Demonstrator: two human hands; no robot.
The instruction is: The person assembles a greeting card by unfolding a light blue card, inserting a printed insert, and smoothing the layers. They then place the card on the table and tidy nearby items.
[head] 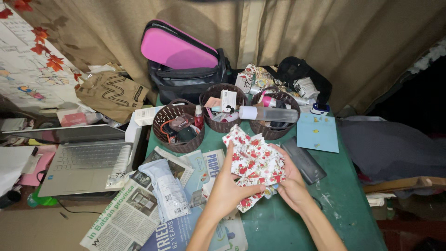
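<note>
Both my hands hold a white pouch with a red flower print (pixel 253 160) above the green table (pixel 344 195). My left hand (pixel 226 186) grips its left side, thumb across the lower front. My right hand (pixel 291 182) supports the right side from beneath, fingers curled on the fabric. A small light-blue item peeks out under the pouch by my right fingers; what it is I cannot tell.
Three brown woven baskets (pixel 163 122) (pixel 210 94) (pixel 278 132) of small bottles and tubes stand behind. A pink and black case (pixel 179 51) leans on the curtain. A laptop (pixel 86 160) sits left, newspapers (pixel 130 216) and a plastic packet (pixel 167 190) beside it. A blue card (pixel 318 135) and dark flat pouch (pixel 304 160) lie right.
</note>
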